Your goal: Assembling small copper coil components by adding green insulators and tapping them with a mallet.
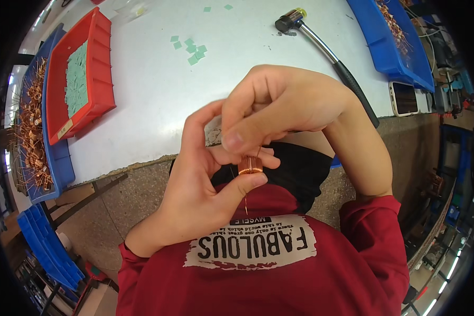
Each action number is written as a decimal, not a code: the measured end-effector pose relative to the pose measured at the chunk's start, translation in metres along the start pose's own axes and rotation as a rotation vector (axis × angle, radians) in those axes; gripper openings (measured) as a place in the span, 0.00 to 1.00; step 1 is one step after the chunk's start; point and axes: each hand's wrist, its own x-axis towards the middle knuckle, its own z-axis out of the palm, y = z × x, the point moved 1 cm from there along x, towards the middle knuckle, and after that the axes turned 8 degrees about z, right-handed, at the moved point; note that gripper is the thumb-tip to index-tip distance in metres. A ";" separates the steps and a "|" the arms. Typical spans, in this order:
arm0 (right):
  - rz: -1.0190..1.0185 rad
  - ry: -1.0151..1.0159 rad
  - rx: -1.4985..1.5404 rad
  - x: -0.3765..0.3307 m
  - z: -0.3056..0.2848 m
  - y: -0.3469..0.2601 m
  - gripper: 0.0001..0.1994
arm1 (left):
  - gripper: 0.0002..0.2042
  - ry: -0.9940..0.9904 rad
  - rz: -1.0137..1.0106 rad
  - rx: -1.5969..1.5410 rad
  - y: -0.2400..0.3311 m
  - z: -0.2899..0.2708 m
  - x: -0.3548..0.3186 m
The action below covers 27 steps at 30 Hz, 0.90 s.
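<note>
**A:** Head view: my left hand (195,189) pinches a small copper wire coil (250,165) between thumb and forefinger, held in the air over my lap, just off the near edge of the white table (158,100). My right hand (271,108) curls over it from above, fingertips pressed together at the coil's top; I can't tell exactly what they grip there.

**B:** What worries you?

**A:** The coil is a smooth, glossy little cylinder, and I judge it could slip out sideways and drop to the floor, since nothing is under it. A thin copper lead (246,203) hangs straight down from it; a tug could bend or kink it, or loosen the winding.

**B:** And on the table?

**A:** A rubber-headed mallet (321,47) with a shiny metal shaft and black grip lies toward the far right, its handle end running to the near edge beside a phone (404,98). Small pale green squares (192,50) are scattered mid-table, flat like paper. A red plastic bin (97,79) on the left edge holds more of them, stacked. Blue bins (392,50) at both sides hold tangled copper coils, bristly with leads.
</note>
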 end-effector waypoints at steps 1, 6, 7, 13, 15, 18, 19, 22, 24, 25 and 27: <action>-0.036 0.087 0.041 0.000 0.001 0.002 0.12 | 0.34 0.005 -0.018 -0.006 0.000 -0.002 0.000; -0.132 0.391 0.204 -0.011 0.001 0.016 0.08 | 0.32 0.009 -0.068 0.010 0.002 -0.004 -0.001; -0.122 0.435 0.241 -0.016 -0.001 0.022 0.07 | 0.32 -0.003 -0.058 0.042 0.003 -0.004 -0.001; -0.278 0.645 -0.069 -0.042 0.014 0.018 0.06 | 0.29 -0.023 0.053 0.297 -0.007 -0.005 0.000; -0.340 0.688 -0.194 -0.046 0.017 0.011 0.07 | 0.29 -0.028 0.081 0.365 -0.006 -0.005 0.001; -0.238 0.584 -0.204 -0.043 0.011 0.002 0.07 | 0.28 -0.141 0.053 0.431 -0.001 -0.002 0.003; -0.204 0.548 -0.209 -0.041 0.011 0.000 0.08 | 0.27 -0.177 0.045 0.453 0.002 -0.002 0.004; -0.330 0.705 -0.163 -0.036 0.013 0.005 0.07 | 0.26 -0.054 0.038 0.166 0.008 0.002 0.007; -0.455 0.867 -0.103 -0.033 0.015 0.011 0.07 | 0.24 0.062 0.030 -0.120 0.009 0.002 0.011; -0.442 0.863 -0.039 -0.032 0.017 0.015 0.06 | 0.21 0.059 0.093 -0.123 0.009 -0.003 0.013; -0.433 0.862 0.033 -0.028 0.024 0.028 0.06 | 0.18 0.051 0.150 -0.120 0.008 -0.012 0.019</action>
